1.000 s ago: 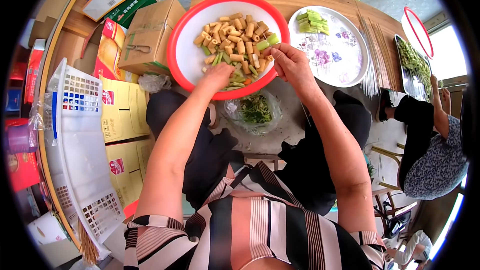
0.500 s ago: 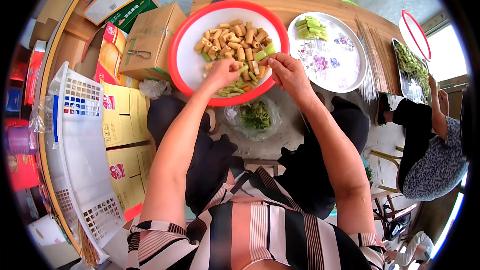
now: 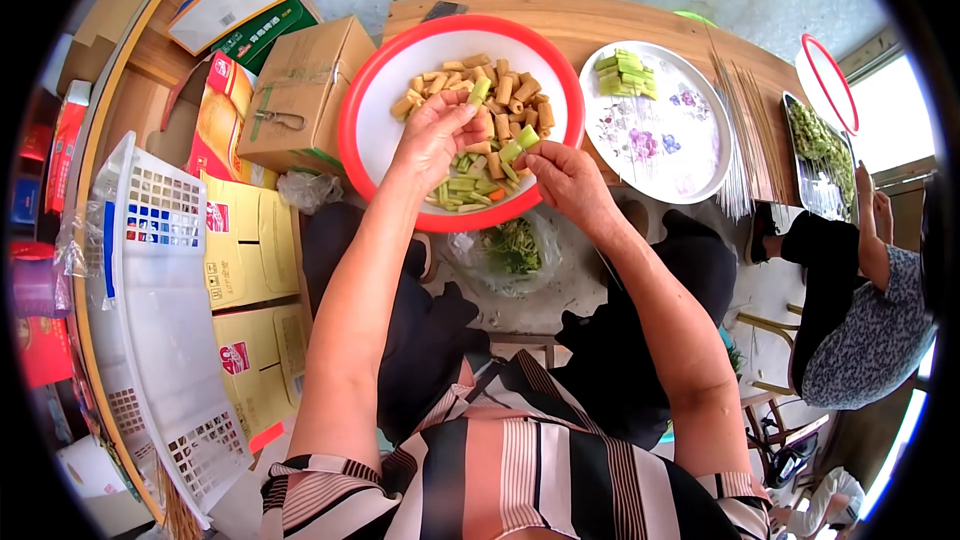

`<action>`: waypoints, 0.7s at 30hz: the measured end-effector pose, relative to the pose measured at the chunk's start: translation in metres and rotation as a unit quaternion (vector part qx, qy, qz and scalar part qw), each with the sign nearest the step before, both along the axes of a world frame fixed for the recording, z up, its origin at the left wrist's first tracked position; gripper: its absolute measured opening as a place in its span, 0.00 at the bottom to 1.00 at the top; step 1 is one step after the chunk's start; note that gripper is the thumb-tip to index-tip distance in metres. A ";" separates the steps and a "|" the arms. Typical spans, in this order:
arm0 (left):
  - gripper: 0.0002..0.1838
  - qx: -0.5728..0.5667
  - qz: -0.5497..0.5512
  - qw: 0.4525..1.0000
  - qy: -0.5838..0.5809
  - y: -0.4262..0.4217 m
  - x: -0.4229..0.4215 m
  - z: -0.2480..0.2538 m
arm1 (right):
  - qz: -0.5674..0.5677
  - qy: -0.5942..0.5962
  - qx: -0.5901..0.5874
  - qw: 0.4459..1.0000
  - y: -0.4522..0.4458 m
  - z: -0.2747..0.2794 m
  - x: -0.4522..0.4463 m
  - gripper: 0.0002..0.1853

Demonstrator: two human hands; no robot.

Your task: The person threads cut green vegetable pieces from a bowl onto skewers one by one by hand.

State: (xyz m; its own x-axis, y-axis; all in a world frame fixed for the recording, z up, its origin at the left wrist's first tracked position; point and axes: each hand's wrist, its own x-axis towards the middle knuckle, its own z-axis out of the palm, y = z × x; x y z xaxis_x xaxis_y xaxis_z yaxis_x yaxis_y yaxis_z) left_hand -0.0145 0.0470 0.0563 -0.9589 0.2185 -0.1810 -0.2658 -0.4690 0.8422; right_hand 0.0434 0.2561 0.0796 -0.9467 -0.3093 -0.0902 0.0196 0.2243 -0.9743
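Observation:
Over the red-rimmed white basin (image 3: 357,130), my left hand (image 3: 435,137) pinches a pale green vegetable stem piece (image 3: 479,91) between thumb and fingers. My right hand (image 3: 572,180) is closed at the basin's right side on a thin skewer; green stem pieces (image 3: 519,144) are threaded on it. Most of the skewer is hidden by the fingers. Under both hands, the basin holds many tan tube-shaped pieces (image 3: 525,90) and, at its near side, more cut green stem pieces (image 3: 462,185) with a bit of orange among them.
Right of the basin, a flowered white plate (image 3: 690,160) carries stacked skewered green pieces (image 3: 625,74). Bare skewers (image 3: 735,140) lie beyond it, beside a tray of greens (image 3: 822,145). A bag of leaves (image 3: 510,248) sits below; cartons (image 3: 300,90) stand left. Another person (image 3: 865,325) sits far right.
My left hand has come up from the near side of the basin with a green stem piece in its fingers. My right hand, still holding the skewer, has shifted slightly lower in view.

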 end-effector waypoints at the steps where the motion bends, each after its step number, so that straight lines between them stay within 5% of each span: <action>1: 0.11 0.001 0.001 1.000 0.000 0.000 0.000 0.000 | 0.001 0.002 0.005 1.000 0.000 0.000 0.000 0.12; 12: 0.07 0.088 0.014 0.996 -0.012 -0.001 0.000 0.002 | -0.013 -0.039 0.003 0.999 -0.001 0.009 0.003 0.11; 21: 0.08 0.017 0.076 0.997 0.000 -0.001 0.000 0.004 | -0.002 -0.026 0.007 1.000 -0.001 0.015 0.007 0.11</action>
